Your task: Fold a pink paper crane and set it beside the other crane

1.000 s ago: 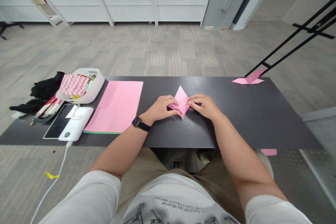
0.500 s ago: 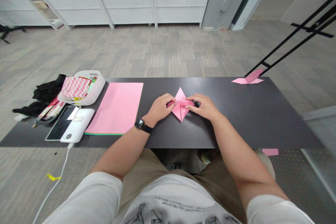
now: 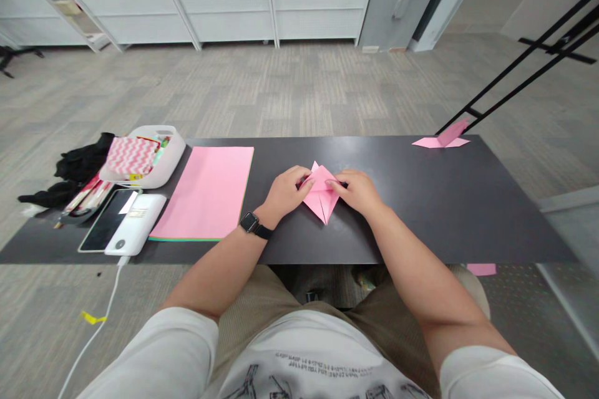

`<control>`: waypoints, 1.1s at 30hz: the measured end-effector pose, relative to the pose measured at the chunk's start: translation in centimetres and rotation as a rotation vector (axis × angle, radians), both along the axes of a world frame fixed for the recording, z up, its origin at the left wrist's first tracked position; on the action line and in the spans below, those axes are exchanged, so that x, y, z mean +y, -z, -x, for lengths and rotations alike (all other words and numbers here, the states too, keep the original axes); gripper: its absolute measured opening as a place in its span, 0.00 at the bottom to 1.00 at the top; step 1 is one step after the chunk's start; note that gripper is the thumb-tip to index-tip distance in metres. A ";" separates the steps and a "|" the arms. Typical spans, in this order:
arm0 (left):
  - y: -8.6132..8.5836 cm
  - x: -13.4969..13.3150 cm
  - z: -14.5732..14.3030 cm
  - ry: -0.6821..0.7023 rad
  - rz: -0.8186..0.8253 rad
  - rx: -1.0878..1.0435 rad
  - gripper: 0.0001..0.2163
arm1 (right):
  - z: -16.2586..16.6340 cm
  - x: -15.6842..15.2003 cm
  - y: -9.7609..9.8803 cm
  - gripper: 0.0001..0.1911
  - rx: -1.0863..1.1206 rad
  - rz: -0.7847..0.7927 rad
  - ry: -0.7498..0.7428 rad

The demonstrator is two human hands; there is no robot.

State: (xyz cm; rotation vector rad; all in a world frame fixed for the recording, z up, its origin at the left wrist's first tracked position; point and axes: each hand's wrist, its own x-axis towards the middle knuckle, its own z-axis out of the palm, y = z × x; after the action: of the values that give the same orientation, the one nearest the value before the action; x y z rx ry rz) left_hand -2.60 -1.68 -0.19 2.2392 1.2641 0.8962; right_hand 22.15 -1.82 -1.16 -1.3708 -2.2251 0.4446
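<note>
A folded pink origami paper, pointed at the near end with a slit down its middle, is between my hands above the dark table. My left hand pinches its left edge, thumb on top. On the opposite edge my right hand has its thumb on the front and its fingers behind. A small point of paper rises at the far end. The fingertips behind the paper are partly hidden.
Left of my hands lies a stack of pink paper sheets. Beyond it are a white power bank with a cable, a phone and a white basket. A folded pink paper piece stands at the far right, beside a black metal frame.
The paper's far point has shrunk and a broader flap now shows at the top. Its near tip has shifted slightly toward me, and my right hand has moved a little left.
</note>
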 end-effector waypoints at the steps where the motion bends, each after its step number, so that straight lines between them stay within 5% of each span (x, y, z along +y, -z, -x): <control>1: 0.0 0.0 0.0 -0.001 0.001 -0.006 0.07 | 0.0 0.0 -0.1 0.22 -0.003 0.002 -0.003; 14: -0.2 -0.5 -0.1 0.019 0.114 -0.009 0.10 | 0.2 -0.9 -1.7 0.21 0.051 0.093 -0.088; 22: -0.3 -0.1 0.4 0.046 0.137 0.025 0.14 | -0.2 -0.9 -1.6 0.20 0.005 -0.035 0.077; 29: 0.2 0.4 0.7 0.048 -0.029 0.176 0.06 | -0.5 -1.3 -1.6 0.15 0.114 -0.264 -0.205; 33: 0.2 0.4 0.8 0.031 -0.101 0.279 0.10 | -0.3 -1.7 -1.5 0.10 0.095 -0.295 -0.273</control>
State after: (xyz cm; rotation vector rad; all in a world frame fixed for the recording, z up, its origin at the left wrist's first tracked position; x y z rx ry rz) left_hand -3.44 -1.30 -0.42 2.5252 1.3227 0.6669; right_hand 22.47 -3.51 0.31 -0.8832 -2.2973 0.2531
